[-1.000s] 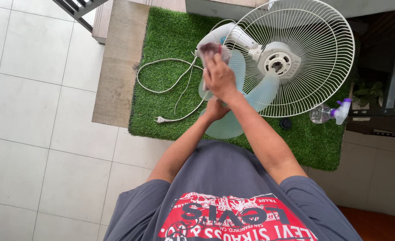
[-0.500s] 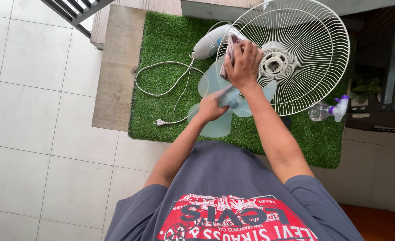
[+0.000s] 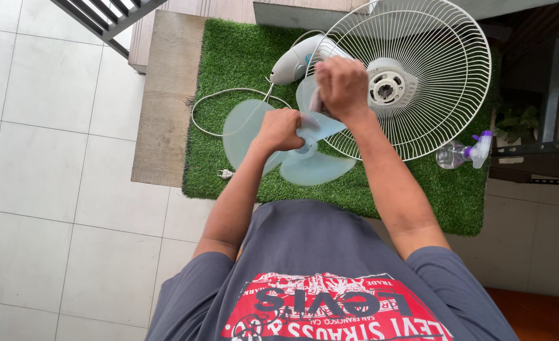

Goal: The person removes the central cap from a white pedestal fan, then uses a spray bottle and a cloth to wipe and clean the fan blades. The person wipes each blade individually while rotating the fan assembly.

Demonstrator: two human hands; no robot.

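My left hand [image 3: 279,128] grips the hub of a pale blue three-bladed fan blade [image 3: 244,129], holding it in the air above the green mat. My right hand [image 3: 341,85] is closed on a small cloth [image 3: 315,101] pressed against one of the blades. Behind the hands lies a white wire fan grille [image 3: 437,69] with the motor hub [image 3: 386,87] at its middle. The white fan body [image 3: 295,60] rests at the grille's left.
Everything lies on a green artificial grass mat [image 3: 229,50] over a wooden platform [image 3: 166,101]. A white power cord [image 3: 219,95] loops on the mat, plug [image 3: 227,173] near its front edge. A clear spray bottle with purple nozzle [image 3: 462,153] lies at right. Grey floor tiles [image 3: 52,189] surround.
My left hand has turned the blade so a different lobe faces left. My right hand with the cloth has moved from the upper blade toward the hub side.
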